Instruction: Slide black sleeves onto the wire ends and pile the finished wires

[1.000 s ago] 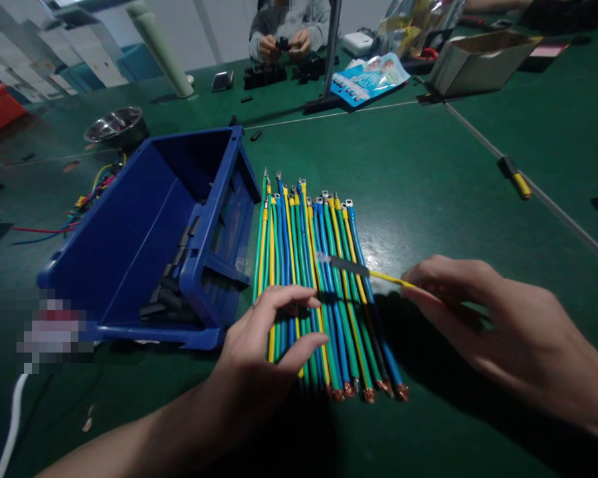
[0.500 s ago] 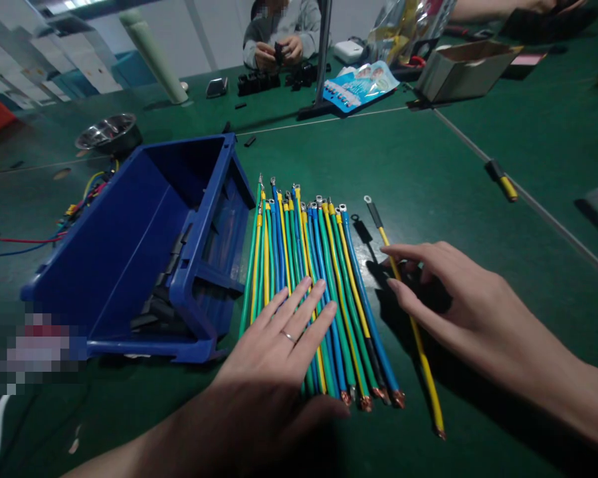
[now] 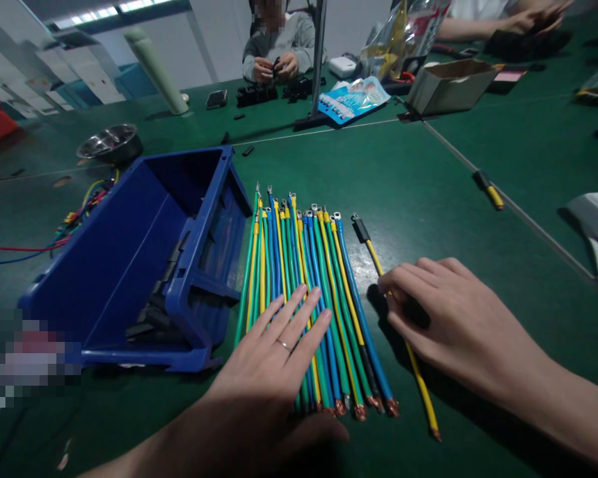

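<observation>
My left hand [image 3: 274, 362] lies flat with fingers spread over a row of blue, green and yellow cables [image 3: 336, 299]. Metal lugs tip their far ends, and bare copper strands show at the near ends. To the right of the row, my right hand [image 3: 443, 318] is closed around a single yellow cable [image 3: 421, 385]. That cable has a dark sleeve [image 3: 361, 229] behind its lug at the far end and exposed copper at the near end. My fingertips on it are partly hidden by the knuckles.
A blue bin [image 3: 199, 265] holding black sleeve pieces [image 3: 152, 315] stands left of the cables. Behind it are a metal bowl [image 3: 110, 143] and loose wires [image 3: 80, 216]. A short yellow-and-black piece [image 3: 489, 190] lies at the right. Across the table, a co-worker's hands [image 3: 276, 66] handle something dark.
The yellow cable's lug end has come down toward the table and left, and my right fingers have curled more closely around it. My left hand stays on the row. The view has shifted slightly.
</observation>
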Tool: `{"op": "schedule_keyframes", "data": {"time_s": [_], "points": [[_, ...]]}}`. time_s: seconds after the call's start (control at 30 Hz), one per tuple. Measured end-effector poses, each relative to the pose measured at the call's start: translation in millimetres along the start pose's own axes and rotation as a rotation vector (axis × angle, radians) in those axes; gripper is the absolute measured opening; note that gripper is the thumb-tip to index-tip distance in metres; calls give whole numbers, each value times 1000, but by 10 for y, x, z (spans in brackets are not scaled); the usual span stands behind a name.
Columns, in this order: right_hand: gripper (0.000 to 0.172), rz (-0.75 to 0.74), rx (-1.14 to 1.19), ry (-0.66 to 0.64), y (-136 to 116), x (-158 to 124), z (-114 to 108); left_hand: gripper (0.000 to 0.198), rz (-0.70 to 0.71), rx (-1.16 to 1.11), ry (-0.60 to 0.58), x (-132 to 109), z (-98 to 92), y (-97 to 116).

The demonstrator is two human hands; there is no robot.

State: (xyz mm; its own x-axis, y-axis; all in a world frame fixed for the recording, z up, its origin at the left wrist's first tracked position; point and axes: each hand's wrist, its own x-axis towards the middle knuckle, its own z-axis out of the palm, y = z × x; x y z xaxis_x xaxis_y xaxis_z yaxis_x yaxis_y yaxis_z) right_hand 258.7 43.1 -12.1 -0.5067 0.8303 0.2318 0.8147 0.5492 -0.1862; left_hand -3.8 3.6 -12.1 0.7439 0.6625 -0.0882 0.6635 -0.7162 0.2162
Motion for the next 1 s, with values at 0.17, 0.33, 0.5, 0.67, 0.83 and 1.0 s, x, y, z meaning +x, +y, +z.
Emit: {"op": "schedule_keyframes", "data": {"time_s": [0.17, 0.33, 0.5, 0.67, 0.83, 1.0], "points": [[17, 75, 19, 38, 47, 20, 56, 90, 0, 28, 15, -1, 19, -6], [22, 90, -8, 53, 73, 23, 37, 86, 22, 23, 28, -5, 36, -22], [32, 170, -219, 41, 151, 17, -55, 85, 28, 13, 35, -7, 50, -32], [32, 269, -370, -52, 263, 17, -148, 85, 17, -2, 17, -8, 38, -26], [33, 252, -356, -75, 266, -2, -121, 83, 16, -4, 15, -4, 20, -27], [25, 199, -328, -56, 235, -19, -45, 84, 7, -4, -3, 3, 3, -17]]}}
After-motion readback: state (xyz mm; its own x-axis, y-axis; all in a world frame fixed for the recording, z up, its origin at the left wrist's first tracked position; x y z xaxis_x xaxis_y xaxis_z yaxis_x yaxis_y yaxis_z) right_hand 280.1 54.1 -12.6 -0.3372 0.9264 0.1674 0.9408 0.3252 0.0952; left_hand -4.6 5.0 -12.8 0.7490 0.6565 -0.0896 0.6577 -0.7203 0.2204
